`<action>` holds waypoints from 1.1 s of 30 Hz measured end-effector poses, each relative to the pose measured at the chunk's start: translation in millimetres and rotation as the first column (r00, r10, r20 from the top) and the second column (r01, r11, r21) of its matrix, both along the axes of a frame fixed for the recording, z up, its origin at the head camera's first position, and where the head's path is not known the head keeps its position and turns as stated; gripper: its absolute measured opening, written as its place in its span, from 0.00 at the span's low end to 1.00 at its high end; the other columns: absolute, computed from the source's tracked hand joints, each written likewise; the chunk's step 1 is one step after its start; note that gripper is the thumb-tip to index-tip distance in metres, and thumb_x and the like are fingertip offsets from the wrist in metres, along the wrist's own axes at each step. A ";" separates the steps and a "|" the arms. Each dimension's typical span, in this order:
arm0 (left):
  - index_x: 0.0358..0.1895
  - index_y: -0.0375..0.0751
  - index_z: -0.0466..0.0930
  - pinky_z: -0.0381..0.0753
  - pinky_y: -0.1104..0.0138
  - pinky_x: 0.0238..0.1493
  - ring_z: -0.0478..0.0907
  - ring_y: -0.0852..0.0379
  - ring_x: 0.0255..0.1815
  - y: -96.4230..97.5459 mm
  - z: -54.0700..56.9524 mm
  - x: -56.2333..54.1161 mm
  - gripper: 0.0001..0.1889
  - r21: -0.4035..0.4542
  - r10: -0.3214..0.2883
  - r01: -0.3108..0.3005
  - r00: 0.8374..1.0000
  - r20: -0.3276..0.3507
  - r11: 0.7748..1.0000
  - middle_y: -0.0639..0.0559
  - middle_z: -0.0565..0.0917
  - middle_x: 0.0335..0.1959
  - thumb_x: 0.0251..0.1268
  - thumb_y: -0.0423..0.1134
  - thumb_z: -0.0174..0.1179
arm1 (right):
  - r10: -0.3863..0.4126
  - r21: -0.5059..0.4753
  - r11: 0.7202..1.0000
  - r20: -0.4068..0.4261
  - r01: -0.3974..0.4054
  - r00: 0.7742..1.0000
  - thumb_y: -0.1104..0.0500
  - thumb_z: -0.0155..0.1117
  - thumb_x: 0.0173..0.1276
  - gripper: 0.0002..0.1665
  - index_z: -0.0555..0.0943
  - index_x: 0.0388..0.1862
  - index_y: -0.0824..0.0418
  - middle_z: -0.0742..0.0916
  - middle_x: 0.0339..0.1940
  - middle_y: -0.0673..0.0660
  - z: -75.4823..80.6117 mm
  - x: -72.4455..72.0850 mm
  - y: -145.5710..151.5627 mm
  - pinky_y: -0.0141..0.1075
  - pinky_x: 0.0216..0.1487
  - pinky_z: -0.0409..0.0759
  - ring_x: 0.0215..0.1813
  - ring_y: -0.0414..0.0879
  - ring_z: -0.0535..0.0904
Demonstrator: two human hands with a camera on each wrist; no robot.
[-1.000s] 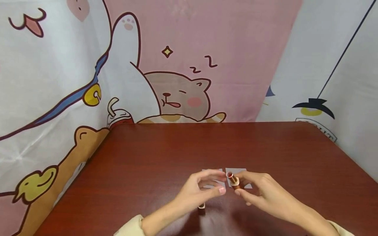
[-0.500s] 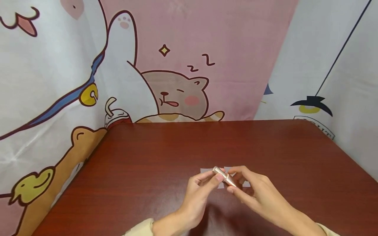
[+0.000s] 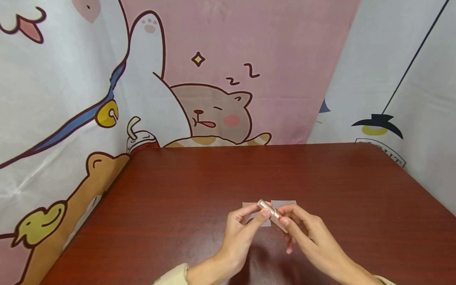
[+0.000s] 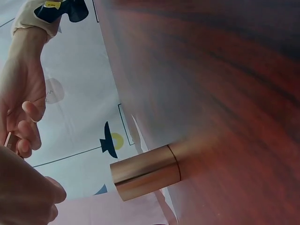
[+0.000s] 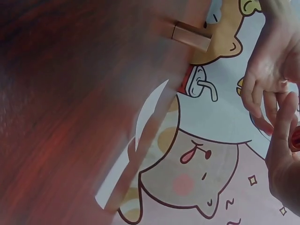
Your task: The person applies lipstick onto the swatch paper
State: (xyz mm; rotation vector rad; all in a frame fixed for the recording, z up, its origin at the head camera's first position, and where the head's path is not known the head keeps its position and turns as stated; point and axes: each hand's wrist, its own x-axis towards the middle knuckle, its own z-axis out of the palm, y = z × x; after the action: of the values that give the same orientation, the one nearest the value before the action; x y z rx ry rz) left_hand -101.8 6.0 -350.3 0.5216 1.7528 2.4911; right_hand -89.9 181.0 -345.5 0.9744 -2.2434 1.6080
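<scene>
A slim metallic rose-gold lipstick tube (image 3: 266,206) is held slantwise above the table, its open end pointing up and left. My left hand (image 3: 235,237) pinches its upper part between thumb and fingers. Lower down, my right hand (image 3: 310,235) grips the base, thumb on top. Red shows inside the tube end (image 5: 296,137) at the edge of the right wrist view. A copper-coloured cap (image 5: 192,36) stands upright on the table; the left wrist view has this cap (image 4: 146,172) large and close. In the head view my left hand hides it.
Two pale paper squares lie on the table behind my hands: a right one (image 3: 284,203) and a left one (image 3: 265,223), both partly covered. The reddish-brown table (image 3: 199,174) ends against a cartoon-printed cloth (image 3: 285,59) at the back and sides.
My left hand has come in from beside the lipstick tube and now pinches it. The tube has tilted left. My right thumb and fingers have shifted their grip along the base.
</scene>
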 end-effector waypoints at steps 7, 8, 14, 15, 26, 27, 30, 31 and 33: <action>0.44 0.25 0.80 0.71 0.58 0.55 0.70 0.49 0.58 1.1 -0.4 0.8 0.14 0.007 -0.028 0.028 0.999 -0.019 1.000 0.41 0.81 0.46 0.63 0.36 0.59 | 0.139 -0.136 0.984 0.180 -0.115 0.974 0.73 0.36 0.73 0.16 0.72 0.50 0.68 0.76 0.27 0.59 -1.8 1.9 4.6 0.39 0.14 0.75 0.21 0.46 0.72; 0.44 0.25 0.80 0.72 0.59 0.53 0.70 0.49 0.57 1.2 -0.3 0.9 0.14 0.006 -0.027 0.028 0.999 -0.027 1.000 0.40 0.81 0.46 0.62 0.35 0.59 | 0.185 -0.170 0.974 0.213 -0.150 0.959 0.73 0.33 0.74 0.17 0.71 0.50 0.69 0.76 0.28 0.60 -1.8 1.6 5.6 0.39 0.14 0.75 0.21 0.46 0.70; 0.43 0.26 0.81 0.74 0.58 0.51 0.72 0.49 0.54 1.9 1.8 3.3 0.12 0.008 -0.017 0.018 0.999 -0.045 1.000 0.40 0.80 0.45 0.62 0.34 0.60 | 0.359 -0.309 0.918 0.378 -0.249 0.854 0.68 0.28 0.77 0.19 0.69 0.53 0.70 0.76 0.31 0.56 1.1 2.2 8.4 0.42 0.16 0.76 0.22 0.43 0.69; 0.43 0.26 0.81 0.73 0.57 0.52 0.72 0.49 0.54 2.2 2.1 4.0 0.13 0.011 -0.014 0.015 0.999 -0.034 1.000 0.42 0.80 0.45 0.62 0.34 0.60 | 0.350 -0.303 0.921 0.369 -0.245 0.861 0.69 0.30 0.76 0.18 0.68 0.55 0.69 0.77 0.31 0.56 0.8 3.1 7.6 0.42 0.16 0.76 0.22 0.43 0.70; 0.44 0.24 0.80 0.73 0.59 0.53 0.76 0.49 0.50 6.1 4.3 5.1 0.13 0.046 -0.016 0.017 1.000 -0.022 0.999 0.38 0.82 0.43 0.59 0.32 0.62 | 0.128 -0.164 0.981 0.146 -0.103 0.981 0.77 0.46 0.68 0.16 0.68 0.52 0.66 0.77 0.28 0.54 -4.7 8.3 1.7 0.37 0.15 0.75 0.20 0.46 0.73; 0.44 0.23 0.80 0.73 0.59 0.53 0.76 0.50 0.49 6.3 4.4 5.0 0.14 0.048 -0.022 0.023 0.999 -0.030 0.999 0.37 0.82 0.43 0.59 0.32 0.62 | 0.168 -0.187 0.973 0.155 -0.138 0.974 0.77 0.42 0.69 0.16 0.68 0.52 0.67 0.77 0.28 0.56 -4.7 7.7 2.8 0.37 0.15 0.75 0.20 0.46 0.73; 0.44 0.22 0.79 0.74 0.58 0.52 0.77 0.50 0.47 6.8 5.0 5.0 0.14 0.055 -0.047 0.051 0.996 -0.070 0.997 0.37 0.81 0.43 0.60 0.32 0.61 | 0.303 -0.269 0.931 0.194 -0.246 0.933 0.77 0.32 0.71 0.17 0.68 0.51 0.70 0.75 0.28 0.60 -5.4 5.7 5.9 0.39 0.14 0.75 0.21 0.49 0.70; 0.44 0.22 0.79 0.74 0.58 0.52 0.77 0.50 0.47 7.1 5.2 4.9 0.14 0.058 -0.059 0.063 0.995 -0.082 0.996 0.37 0.81 0.43 0.60 0.32 0.61 | 0.345 -0.293 0.915 0.218 -0.276 0.913 0.75 0.29 0.73 0.18 0.67 0.50 0.70 0.74 0.28 0.61 -5.6 5.3 7.1 0.40 0.14 0.75 0.21 0.51 0.69; 0.44 0.22 0.79 0.74 0.58 0.53 0.77 0.50 0.47 7.6 5.7 5.2 0.14 0.062 -0.082 0.088 0.993 -0.090 0.994 0.39 0.81 0.43 0.61 0.32 0.60 | 0.419 -0.323 0.885 0.239 -0.335 0.876 0.73 0.23 0.74 0.21 0.67 0.52 0.71 0.73 0.27 0.63 -6.5 4.4 9.5 0.41 0.14 0.74 0.21 0.53 0.66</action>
State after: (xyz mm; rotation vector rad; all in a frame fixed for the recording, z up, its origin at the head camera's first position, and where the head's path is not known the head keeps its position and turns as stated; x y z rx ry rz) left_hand -96.6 13.6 -344.5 0.7052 1.6444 2.5104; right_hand -85.5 190.5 -352.0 1.2194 -2.0046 2.3108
